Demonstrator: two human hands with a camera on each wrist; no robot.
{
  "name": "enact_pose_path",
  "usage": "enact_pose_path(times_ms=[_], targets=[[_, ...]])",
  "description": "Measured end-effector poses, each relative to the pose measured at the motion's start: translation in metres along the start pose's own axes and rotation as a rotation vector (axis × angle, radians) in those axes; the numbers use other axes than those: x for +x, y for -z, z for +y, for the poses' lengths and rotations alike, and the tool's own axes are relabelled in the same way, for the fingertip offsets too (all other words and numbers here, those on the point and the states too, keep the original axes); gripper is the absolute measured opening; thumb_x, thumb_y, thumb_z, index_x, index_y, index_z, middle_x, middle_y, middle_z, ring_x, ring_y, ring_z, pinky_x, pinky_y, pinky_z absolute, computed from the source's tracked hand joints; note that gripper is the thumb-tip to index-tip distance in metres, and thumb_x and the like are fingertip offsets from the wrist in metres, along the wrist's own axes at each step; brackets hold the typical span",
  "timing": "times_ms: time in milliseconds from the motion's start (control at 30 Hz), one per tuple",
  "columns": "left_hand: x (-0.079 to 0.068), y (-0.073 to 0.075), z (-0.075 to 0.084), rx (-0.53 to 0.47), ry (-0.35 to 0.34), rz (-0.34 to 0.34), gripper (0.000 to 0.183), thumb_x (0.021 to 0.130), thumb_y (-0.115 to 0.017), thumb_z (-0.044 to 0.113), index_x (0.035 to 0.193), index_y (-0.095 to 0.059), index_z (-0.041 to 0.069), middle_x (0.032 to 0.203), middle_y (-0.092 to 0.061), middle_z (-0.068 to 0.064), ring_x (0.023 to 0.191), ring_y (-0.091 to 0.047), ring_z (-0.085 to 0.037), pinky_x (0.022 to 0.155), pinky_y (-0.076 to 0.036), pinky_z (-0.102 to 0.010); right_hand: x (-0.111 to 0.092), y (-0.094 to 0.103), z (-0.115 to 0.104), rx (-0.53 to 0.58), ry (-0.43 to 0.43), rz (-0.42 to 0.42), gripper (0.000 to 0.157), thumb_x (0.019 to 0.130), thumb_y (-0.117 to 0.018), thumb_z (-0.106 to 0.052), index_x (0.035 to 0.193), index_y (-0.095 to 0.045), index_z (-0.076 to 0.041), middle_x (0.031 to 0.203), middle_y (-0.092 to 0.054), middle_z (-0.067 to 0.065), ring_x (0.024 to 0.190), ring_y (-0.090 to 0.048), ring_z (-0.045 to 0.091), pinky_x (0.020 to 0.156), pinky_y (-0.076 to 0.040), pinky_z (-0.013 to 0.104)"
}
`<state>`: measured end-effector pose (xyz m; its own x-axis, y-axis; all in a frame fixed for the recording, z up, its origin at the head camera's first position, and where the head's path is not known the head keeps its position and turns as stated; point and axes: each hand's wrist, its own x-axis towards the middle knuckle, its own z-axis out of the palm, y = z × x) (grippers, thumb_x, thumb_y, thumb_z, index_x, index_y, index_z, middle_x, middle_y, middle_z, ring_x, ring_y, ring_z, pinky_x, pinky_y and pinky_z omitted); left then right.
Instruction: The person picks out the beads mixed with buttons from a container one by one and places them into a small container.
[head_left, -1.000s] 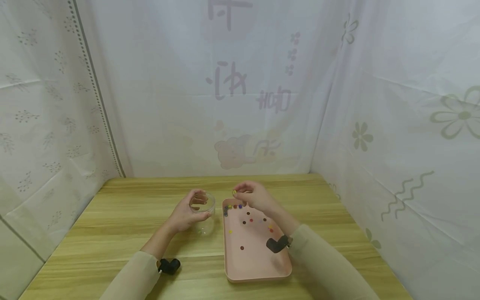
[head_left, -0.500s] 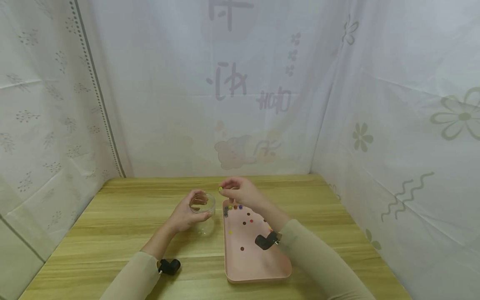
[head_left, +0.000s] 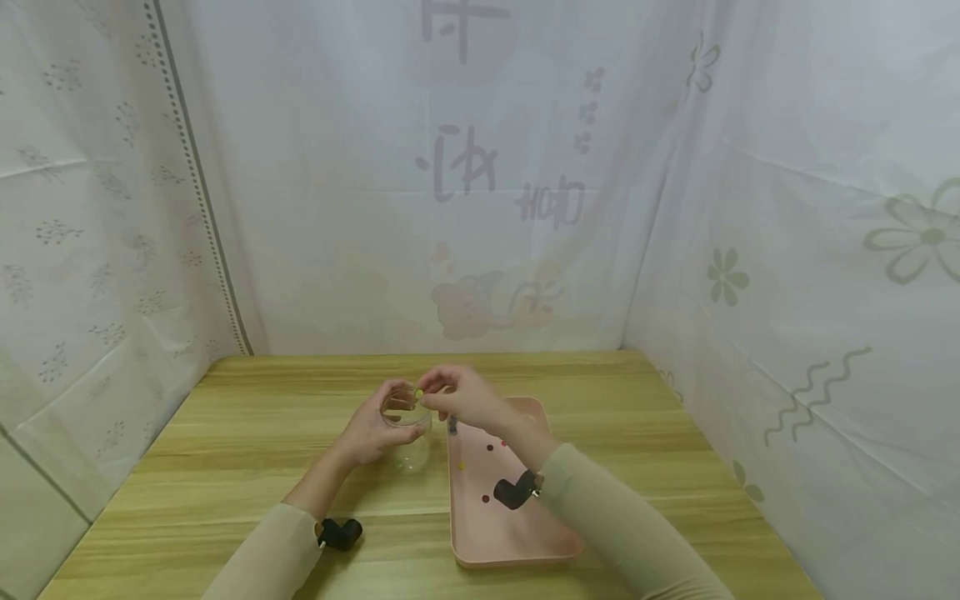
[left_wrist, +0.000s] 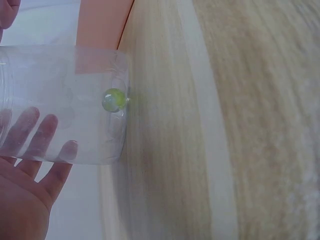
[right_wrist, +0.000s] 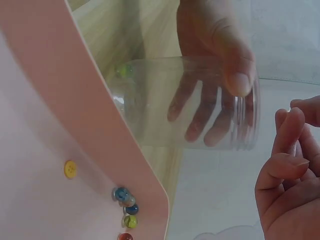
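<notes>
My left hand [head_left: 367, 429] grips a clear plastic jar [head_left: 410, 450] near its top, fingers on the far side and thumb in front. The jar stands upright on the table with its mouth uncovered. A yellow-green marble [left_wrist: 114, 100] lies on the jar's bottom in the left wrist view. My right hand [head_left: 468, 404] pinches another small yellow-green marble [head_left: 418, 392] between thumb and fingertips, right at the jar's rim. In the right wrist view the fingers [right_wrist: 290, 125] hide that marble. Beside the jar is a pink tray [head_left: 517, 537], partly covered by my right arm.
Inside the tray, several marbles [right_wrist: 131, 209] line up along the wall. A yellow button [right_wrist: 70, 169] and dark and red small pieces are scattered on its floor. The wooden table [head_left: 187, 467] is bordered by patterned white curtains [head_left: 337, 208].
My right hand has moved left from above the tray's far end to the jar's mouth, carrying the marble. The left hand and jar stay in place.
</notes>
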<state>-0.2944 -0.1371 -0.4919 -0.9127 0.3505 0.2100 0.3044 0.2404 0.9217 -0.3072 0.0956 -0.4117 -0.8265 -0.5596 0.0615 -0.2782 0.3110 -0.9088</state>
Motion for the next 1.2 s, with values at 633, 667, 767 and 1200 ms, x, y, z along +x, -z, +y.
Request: enact_pose_path(times_ms=[633, 667, 767, 1200], targets=[[0.0, 0.0, -0.003, 0.007, -0.023, -0.004, 0.066, 0.094, -0.087, 0.018, 0.148, -0.05, 0.01, 0.147, -0.06, -0.026, 0.139, -0.059, -0.049, 0.112, -0.054, -0.065, -0.004, -0.002, 0.005, -0.037, -0.001, -0.015, 0.03, 0.106, -0.071, -0.019, 0.132, -0.072, -0.002, 0.112, -0.072, 0.006, 0.079, -0.066, 0.017, 0.074, -0.06, 0.036], [0.0, 0.0, -0.002, 0.006, -0.024, -0.004, 0.067, 0.094, -0.087, 0.018, 0.149, -0.049, 0.007, 0.148, -0.06, -0.028, 0.139, -0.059, -0.05, 0.112, -0.055, -0.065, -0.005, 0.001, 0.006, -0.04, -0.002, -0.006, 0.03, 0.107, -0.071, -0.021, 0.132, -0.072, -0.003, 0.113, -0.072, 0.006, 0.078, -0.066, 0.019, 0.072, -0.059, 0.036], [0.001, 0.0, -0.002, 0.007, -0.013, -0.002, 0.071, 0.094, -0.087, 0.018, 0.151, -0.048, 0.004, 0.148, -0.058, -0.033, 0.139, -0.058, -0.05, 0.109, -0.057, -0.061, -0.007, 0.012, 0.009, -0.031, -0.007, 0.027, 0.029, 0.108, -0.07, -0.024, 0.132, -0.072, -0.007, 0.113, -0.071, 0.006, 0.076, -0.065, 0.022, 0.064, -0.054, 0.033], [0.0, 0.0, -0.001, -0.004, -0.007, -0.004, 0.07, 0.092, -0.088, 0.016, 0.15, -0.05, 0.007, 0.148, -0.058, -0.032, 0.139, -0.057, -0.053, 0.104, -0.061, -0.053, -0.024, 0.06, 0.041, -0.026, -0.037, 0.168, 0.029, 0.108, -0.072, -0.03, 0.131, -0.073, -0.013, 0.118, -0.075, 0.008, 0.083, -0.067, 0.042, 0.061, -0.049, 0.03]])
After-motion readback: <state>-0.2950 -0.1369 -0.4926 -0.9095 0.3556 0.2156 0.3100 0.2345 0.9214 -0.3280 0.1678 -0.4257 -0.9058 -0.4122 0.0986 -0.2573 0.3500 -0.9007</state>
